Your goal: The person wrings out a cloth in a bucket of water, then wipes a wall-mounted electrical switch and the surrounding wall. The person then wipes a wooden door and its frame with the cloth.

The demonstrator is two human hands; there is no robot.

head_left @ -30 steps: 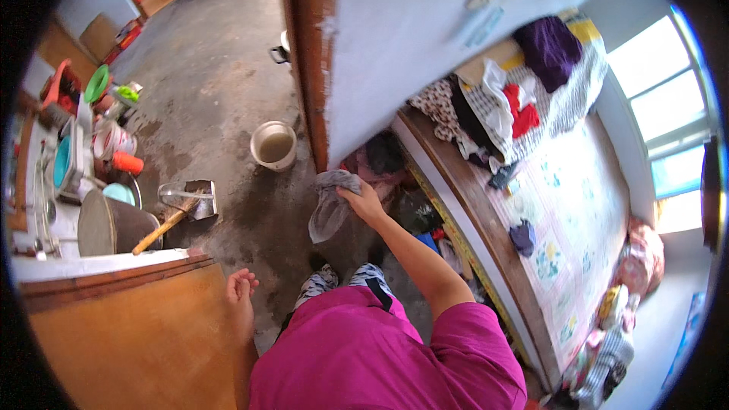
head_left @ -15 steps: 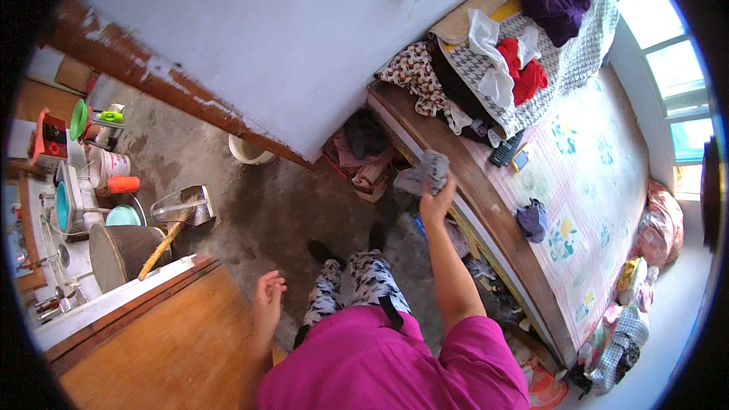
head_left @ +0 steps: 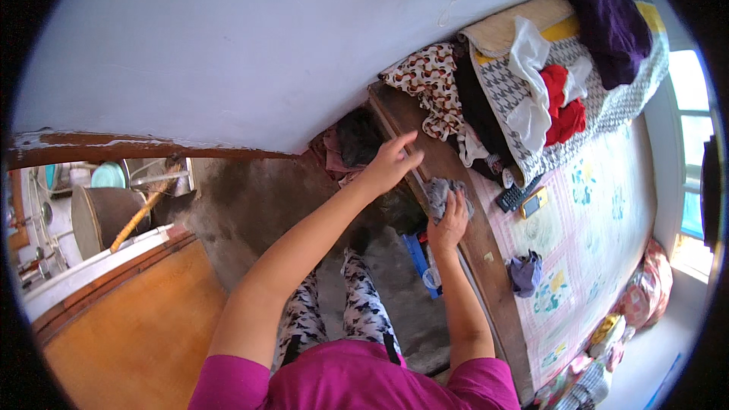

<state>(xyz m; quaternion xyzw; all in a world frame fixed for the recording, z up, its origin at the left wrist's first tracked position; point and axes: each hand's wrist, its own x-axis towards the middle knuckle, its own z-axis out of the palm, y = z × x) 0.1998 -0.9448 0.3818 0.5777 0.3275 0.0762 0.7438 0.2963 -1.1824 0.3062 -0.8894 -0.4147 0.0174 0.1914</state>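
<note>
One keypad's (head_left: 513, 196) markings blur; your right hand (head_left: 450, 225) clutches gray cloth (head_left: 440, 196) on the wooden ledge (head_left: 497, 300); left hand (head_left: 389, 166) spreads loose.

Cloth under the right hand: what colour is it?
The cloth is grey; the head view shows it best.

From where I stand, a smooth bluish-white painted wall (head_left: 205, 61) ends in a chipped brown wooden edge (head_left: 61, 153). The bare grey concrete floor (head_left: 250, 212) is blotched dark — a flat orange-brown wooden panel (head_left: 144, 326) borders it on the left. Over on the right, a raised bed with a pale, flower-printed cover (head_left: 585, 224) reaches toward a tall window (head_left: 692, 83) — its panes glaring white with daylight.
</note>
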